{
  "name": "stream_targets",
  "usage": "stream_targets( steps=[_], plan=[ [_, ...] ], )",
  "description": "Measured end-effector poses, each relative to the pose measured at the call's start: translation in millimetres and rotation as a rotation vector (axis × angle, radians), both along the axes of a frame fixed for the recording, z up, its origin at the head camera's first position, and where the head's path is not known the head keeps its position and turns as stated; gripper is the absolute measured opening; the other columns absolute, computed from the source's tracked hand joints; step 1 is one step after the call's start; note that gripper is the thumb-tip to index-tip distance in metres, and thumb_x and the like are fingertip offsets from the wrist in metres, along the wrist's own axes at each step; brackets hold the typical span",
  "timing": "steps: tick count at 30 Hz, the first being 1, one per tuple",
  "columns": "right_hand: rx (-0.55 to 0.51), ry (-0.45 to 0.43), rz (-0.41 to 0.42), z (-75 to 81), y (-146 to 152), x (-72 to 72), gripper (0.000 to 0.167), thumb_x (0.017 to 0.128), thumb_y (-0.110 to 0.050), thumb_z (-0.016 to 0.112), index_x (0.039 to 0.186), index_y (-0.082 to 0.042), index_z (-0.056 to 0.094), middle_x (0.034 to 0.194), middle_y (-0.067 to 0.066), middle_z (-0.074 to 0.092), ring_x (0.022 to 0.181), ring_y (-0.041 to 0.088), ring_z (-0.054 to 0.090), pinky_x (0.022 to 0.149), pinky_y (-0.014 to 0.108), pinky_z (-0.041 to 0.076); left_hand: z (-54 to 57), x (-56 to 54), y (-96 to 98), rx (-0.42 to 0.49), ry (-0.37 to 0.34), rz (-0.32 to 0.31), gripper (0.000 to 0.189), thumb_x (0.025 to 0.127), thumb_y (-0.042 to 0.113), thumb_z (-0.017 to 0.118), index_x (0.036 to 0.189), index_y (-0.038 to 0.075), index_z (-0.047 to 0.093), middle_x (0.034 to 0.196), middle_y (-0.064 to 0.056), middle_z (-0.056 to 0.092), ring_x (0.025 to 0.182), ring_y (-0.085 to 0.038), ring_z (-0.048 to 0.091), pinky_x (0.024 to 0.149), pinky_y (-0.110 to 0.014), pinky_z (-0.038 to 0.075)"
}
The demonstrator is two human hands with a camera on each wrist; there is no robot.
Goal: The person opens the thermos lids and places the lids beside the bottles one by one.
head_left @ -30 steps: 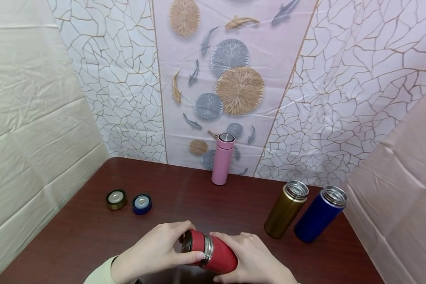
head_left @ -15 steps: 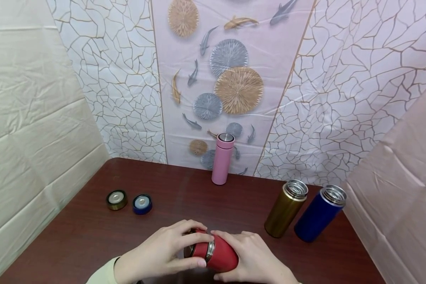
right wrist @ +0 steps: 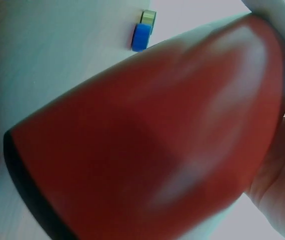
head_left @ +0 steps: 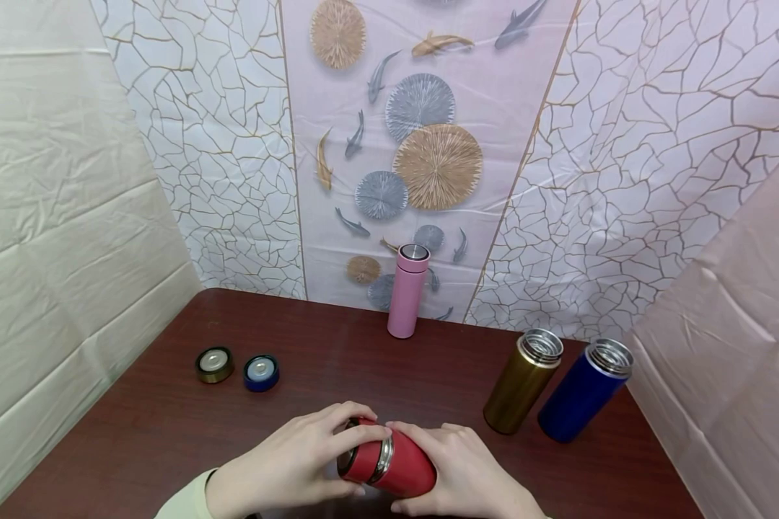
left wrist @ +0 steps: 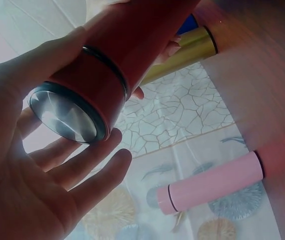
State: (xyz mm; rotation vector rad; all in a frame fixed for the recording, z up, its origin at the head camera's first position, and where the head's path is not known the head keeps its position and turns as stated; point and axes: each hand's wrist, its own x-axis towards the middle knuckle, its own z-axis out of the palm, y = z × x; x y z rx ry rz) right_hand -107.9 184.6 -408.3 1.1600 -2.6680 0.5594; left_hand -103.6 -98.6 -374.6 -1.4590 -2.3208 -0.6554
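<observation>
Held tilted over the table's near side is a red thermos flask [head_left: 410, 465], its lid pointing left. My right hand [head_left: 470, 468] grips the body, which fills much of the right wrist view. The fingers and thumb of my left hand [head_left: 282, 461] are around the red lid [head_left: 364, 461]. A narrow steel band shows between lid and body in the head view. In the left wrist view the thumb lies along the lid [left wrist: 90, 82] and fingertips touch its opposite side, while its shiny steel top [left wrist: 62, 116] faces the palm.
A capped pink thermos [head_left: 405, 299] stands at the back. Uncapped gold [head_left: 516, 389] and blue [head_left: 581, 396] thermoses stand at the right. Gold [head_left: 214, 369] and blue [head_left: 260, 378] lids lie upturned at the left of the brown table [head_left: 324, 346]. Patterned cloth hangs behind.
The red lid has come closer to the body, so less steel neck shows. My left fingers have shifted over the lid, and the thumb has drawn back. My right hand has kept its grip.
</observation>
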Motion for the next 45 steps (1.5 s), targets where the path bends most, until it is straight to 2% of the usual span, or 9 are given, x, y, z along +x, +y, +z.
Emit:
stream_targets(
  steps=[7,15,21,25,29,39,45],
  plan=[
    [0.004,-0.057,0.002,1.0,-0.8,0.6,0.082,0.074,-0.075,0.073,0.144,-0.040,0.049,0.095,-0.026,0.064,0.074,-0.005,0.051,0.064,0.022,0.043,0.4,0.8,-1.8,0.013,0.017,0.046,0.066,0.083,0.051,0.080,0.140,0.029,0.056,0.124,0.007,0.058,0.096,-0.005,0.063,0.079,-0.025,0.056],
    [0.011,-0.052,0.008,1.0,-1.9,0.9,0.083,0.074,-0.075,0.073,0.145,-0.040,0.049,0.096,-0.026,0.064,0.074,-0.005,0.051,0.065,0.022,0.043,0.2,0.1,-2.8,0.017,-0.046,0.099,0.065,0.083,0.062,0.074,0.137,0.028,0.060,0.116,0.013,0.061,0.094,0.000,0.062,0.078,-0.021,0.054],
    [0.012,-0.116,0.019,1.0,-1.9,1.3,0.082,0.074,-0.073,0.073,0.145,-0.038,0.049,0.103,-0.025,0.064,0.076,-0.005,0.052,0.066,0.022,0.044,0.2,1.4,-2.5,0.016,-0.039,0.139,0.066,0.080,0.067,0.073,0.131,0.026,0.063,0.107,0.015,0.063,0.089,0.002,0.061,0.074,-0.018,0.053],
    [0.007,-0.143,0.024,0.9,-1.7,1.1,0.081,0.075,-0.073,0.073,0.144,-0.038,0.050,0.105,-0.024,0.064,0.077,-0.004,0.052,0.065,0.022,0.044,1.9,3.2,-1.6,0.001,-0.089,0.177,0.067,0.079,0.072,0.071,0.126,0.026,0.063,0.102,0.016,0.063,0.085,0.003,0.058,0.071,-0.018,0.052],
    [0.010,-0.138,0.026,1.4,-1.5,1.2,0.081,0.075,-0.073,0.073,0.144,-0.036,0.051,0.104,-0.024,0.065,0.077,-0.004,0.052,0.064,0.021,0.044,3.8,4.2,-1.0,-0.023,-0.141,0.203,0.065,0.079,0.073,0.069,0.122,0.025,0.062,0.100,0.015,0.063,0.083,0.003,0.059,0.070,-0.019,0.052],
    [0.014,-0.127,0.034,0.4,-2.1,0.7,0.081,0.075,-0.071,0.075,0.144,-0.037,0.050,0.104,-0.025,0.064,0.076,-0.004,0.051,0.064,0.021,0.043,4.5,3.4,-0.5,-0.024,-0.212,0.220,0.054,0.081,0.073,0.068,0.112,0.029,0.061,0.089,0.019,0.059,0.074,0.006,0.054,0.061,-0.014,0.046],
    [0.009,-0.070,0.065,-1.7,-2.3,0.3,0.082,0.075,-0.069,0.077,0.145,-0.033,0.051,0.109,-0.024,0.065,0.077,-0.005,0.052,0.066,0.021,0.043,4.8,3.0,0.3,-0.023,-0.242,0.230,0.049,0.081,0.073,0.067,0.100,0.028,0.058,0.078,0.022,0.054,0.063,0.007,0.048,0.054,-0.012,0.039]
  ],
)
